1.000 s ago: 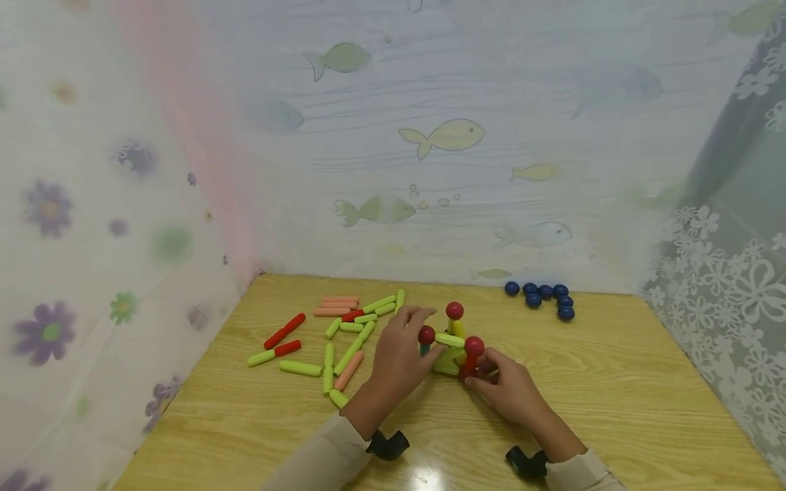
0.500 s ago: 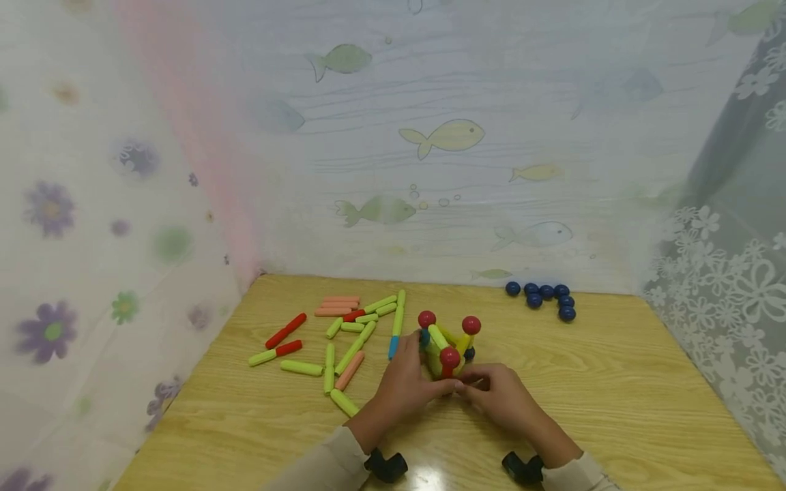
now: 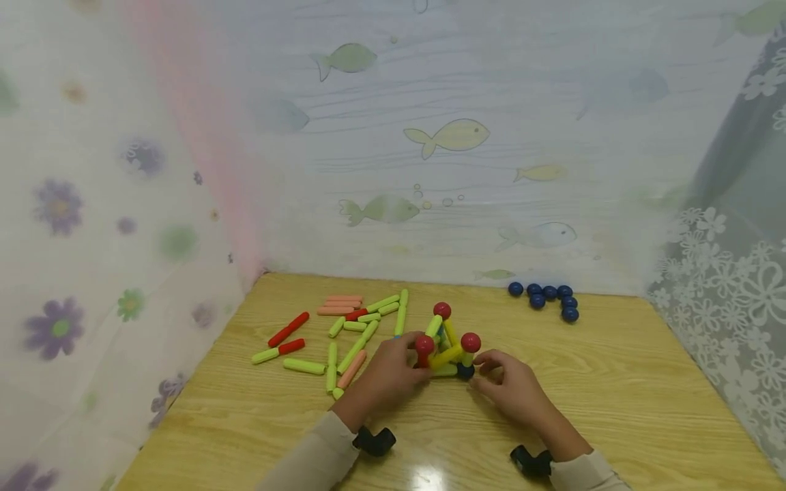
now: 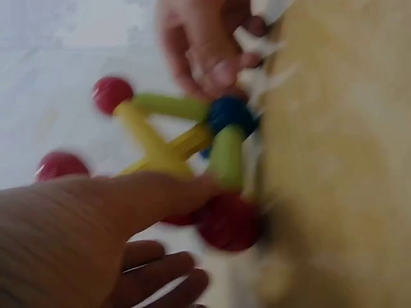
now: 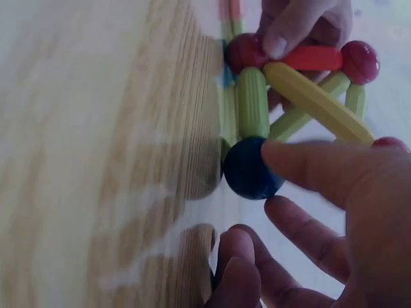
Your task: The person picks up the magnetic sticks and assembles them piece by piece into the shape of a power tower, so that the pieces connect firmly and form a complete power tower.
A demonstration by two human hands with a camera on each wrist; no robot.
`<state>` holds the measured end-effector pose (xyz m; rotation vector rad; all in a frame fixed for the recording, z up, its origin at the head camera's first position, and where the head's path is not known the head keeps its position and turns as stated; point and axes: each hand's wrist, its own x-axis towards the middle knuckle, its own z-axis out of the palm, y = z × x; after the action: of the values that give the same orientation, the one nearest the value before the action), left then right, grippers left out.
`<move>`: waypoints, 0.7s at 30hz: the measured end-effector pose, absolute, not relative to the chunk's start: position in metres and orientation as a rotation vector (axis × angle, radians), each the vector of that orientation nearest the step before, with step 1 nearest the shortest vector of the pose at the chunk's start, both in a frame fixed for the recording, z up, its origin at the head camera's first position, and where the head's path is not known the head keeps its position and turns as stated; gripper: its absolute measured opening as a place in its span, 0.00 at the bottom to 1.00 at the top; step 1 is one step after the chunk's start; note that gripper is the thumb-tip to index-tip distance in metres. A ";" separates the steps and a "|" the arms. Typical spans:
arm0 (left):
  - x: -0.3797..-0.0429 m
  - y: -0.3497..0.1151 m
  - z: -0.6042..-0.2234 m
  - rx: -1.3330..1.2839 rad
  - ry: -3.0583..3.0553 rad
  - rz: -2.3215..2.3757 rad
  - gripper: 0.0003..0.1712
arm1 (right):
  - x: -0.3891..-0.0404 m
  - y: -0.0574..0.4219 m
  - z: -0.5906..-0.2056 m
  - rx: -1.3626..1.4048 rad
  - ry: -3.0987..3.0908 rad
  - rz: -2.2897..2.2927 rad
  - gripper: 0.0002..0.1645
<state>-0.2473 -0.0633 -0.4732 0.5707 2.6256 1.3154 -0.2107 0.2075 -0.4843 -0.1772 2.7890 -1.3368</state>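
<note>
A magnetic stick-and-ball structure (image 3: 447, 356) stands on the table, made of yellow, lime-green and red rods with crimson balls on top. My left hand (image 3: 393, 372) grips its near left corner. In the right wrist view, the left thumb presses on a lower red ball (image 5: 247, 52) joined to a red rod (image 5: 313, 58). My right hand (image 3: 510, 385) is beside a dark blue ball (image 3: 465, 370) at the near right base, fingers loosely bent around its side. In the right wrist view its thumb overlaps that blue ball; whether it touches is unclear.
Loose lime-green rods (image 3: 303, 367), red rods (image 3: 288, 329) and salmon rods (image 3: 344, 302) lie on the left of the table (image 3: 614, 395). Several dark blue balls (image 3: 549, 292) sit at the back right. Patterned cloth (image 3: 368, 164) hangs behind.
The structure has been turned on the table, bringing its red-rod corner left under the left hand and the blue ball to the near right. The right hand has moved slightly apart from the left.
</note>
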 end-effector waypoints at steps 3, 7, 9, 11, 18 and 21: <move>-0.260 -0.086 -0.462 0.521 2.707 1.243 0.36 | -0.210 0.207 -0.484 -0.202 2.795 -1.330 0.16; -0.281 -0.128 -0.453 0.302 2.922 1.273 0.25 | -0.210 0.205 -0.484 -0.203 2.814 -1.315 0.14; -0.288 -0.150 -0.454 0.128 3.002 1.272 0.23 | -0.211 0.204 -0.484 -0.202 2.816 -1.309 0.14; -0.293 -0.167 -0.459 -0.025 3.043 1.215 0.24 | -0.212 0.204 -0.485 -0.197 2.813 -1.310 0.13; -0.301 -0.185 -0.471 -0.188 3.072 0.973 0.21 | -0.211 0.205 -0.485 -0.181 2.802 -1.320 0.12; -0.301 -0.184 -0.471 -0.177 3.077 0.930 0.21 | -0.211 0.206 -0.484 -0.182 2.803 -1.314 0.12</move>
<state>-0.3006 -0.1840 -0.4705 -0.1769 3.0769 0.9295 -0.2105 0.2058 -0.4838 -0.1822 2.8034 -1.3141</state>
